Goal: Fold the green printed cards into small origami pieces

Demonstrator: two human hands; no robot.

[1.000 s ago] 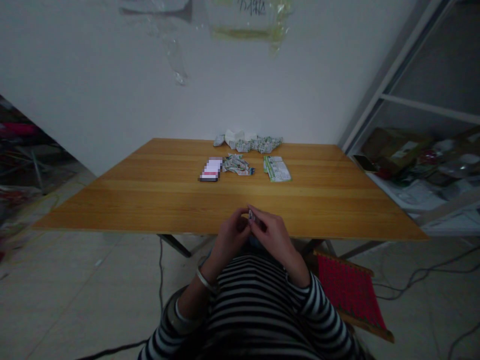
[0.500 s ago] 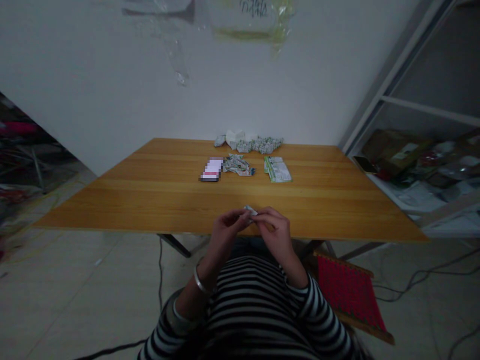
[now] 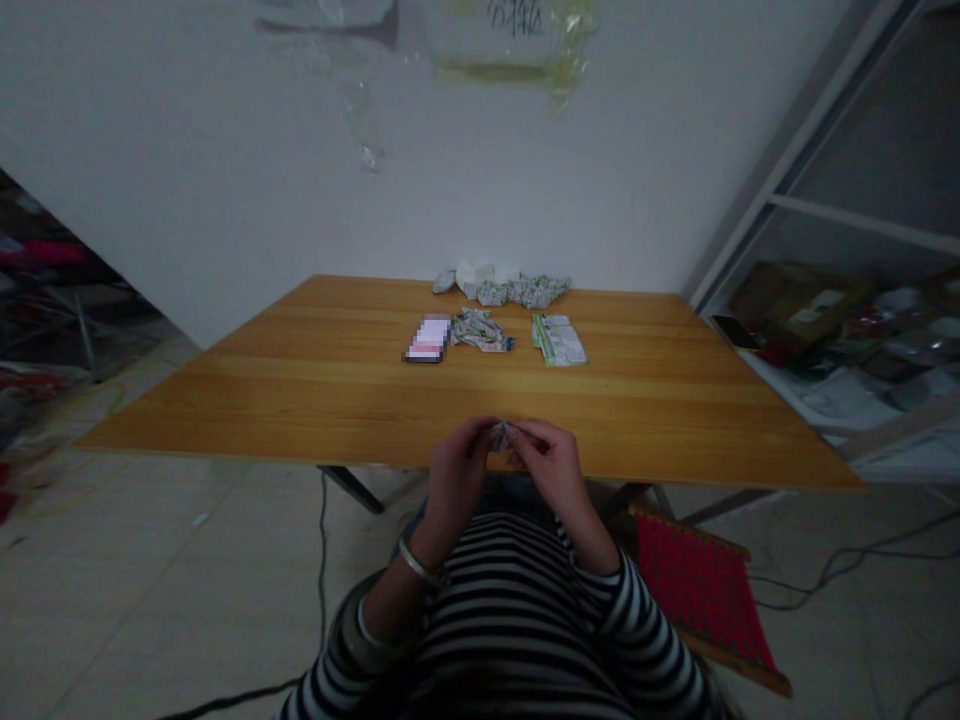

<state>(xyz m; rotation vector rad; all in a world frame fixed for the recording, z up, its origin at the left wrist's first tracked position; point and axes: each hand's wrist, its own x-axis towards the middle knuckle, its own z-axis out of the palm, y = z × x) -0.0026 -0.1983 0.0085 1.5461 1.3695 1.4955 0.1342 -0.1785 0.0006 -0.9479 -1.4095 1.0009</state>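
Between my two hands is a small piece of printed paper (image 3: 500, 434), whitish with dark marks and mostly covered by fingers. My left hand (image 3: 459, 460), a silver bangle at its wrist, pinches the paper's left side. On the other side my right hand (image 3: 551, 455) grips it with thumb and fingers closed. Both hands are over the table's front edge, near my lap. Farther off lie a crumpled printed sheet (image 3: 480, 331), a phone (image 3: 429, 339) with its screen lit and blurred, and a flat green-and-white packet or folded sheet (image 3: 560, 341).
Along the wall at the back of the wooden table (image 3: 337, 390) lies a row of crumpled papers (image 3: 525, 291). A red woven stool (image 3: 701, 585) stands by my right side. Cables (image 3: 825, 570) run over the floor. At right is a shelf (image 3: 862, 420) with boxes and bags.
My left hand has turned, its fingers now curled over the paper. The paper sits slightly lower and is more enclosed by both hands. The view has shifted a little.
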